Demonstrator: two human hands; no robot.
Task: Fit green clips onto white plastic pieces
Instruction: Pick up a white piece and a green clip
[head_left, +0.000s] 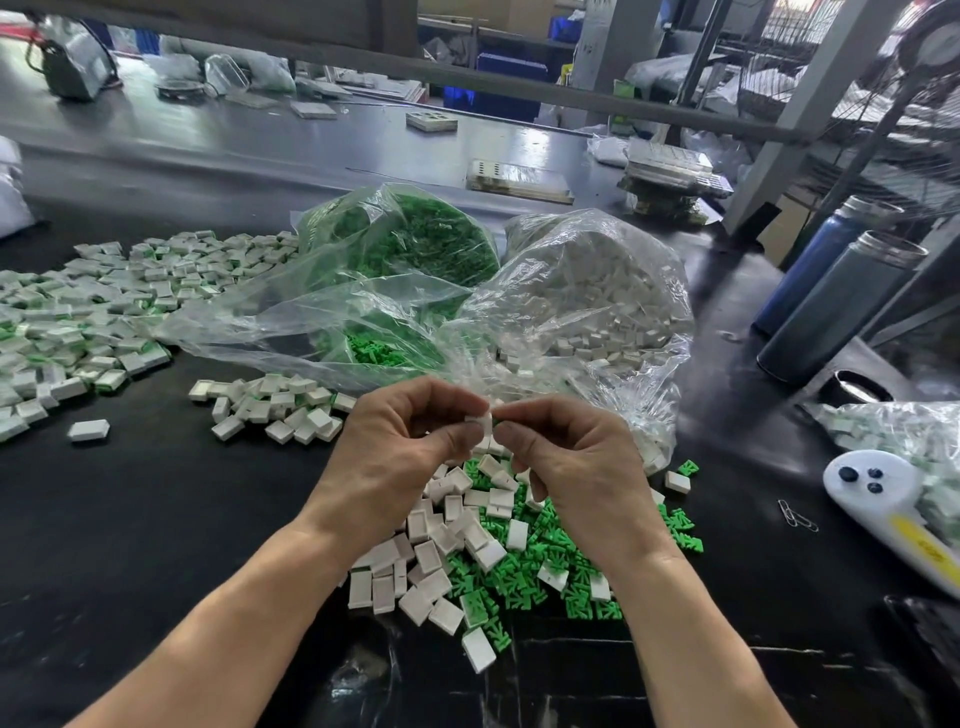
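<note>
A small white plastic piece (484, 422) is pinched between the curled fingertips of the left hand (400, 441) and the right hand (566, 457), above the near middle of the black table (156, 519). Whether a green clip is held cannot be told. Beneath the hands, a mixed heap of white pieces (431, 551) and green clips (561, 561) is observed. Two clear bags, one of green clips (410, 244) and one of white pieces (587, 291), lie behind. Fitted pieces (104, 306) are spread toward the left edge. No legible writing is found.
</note>
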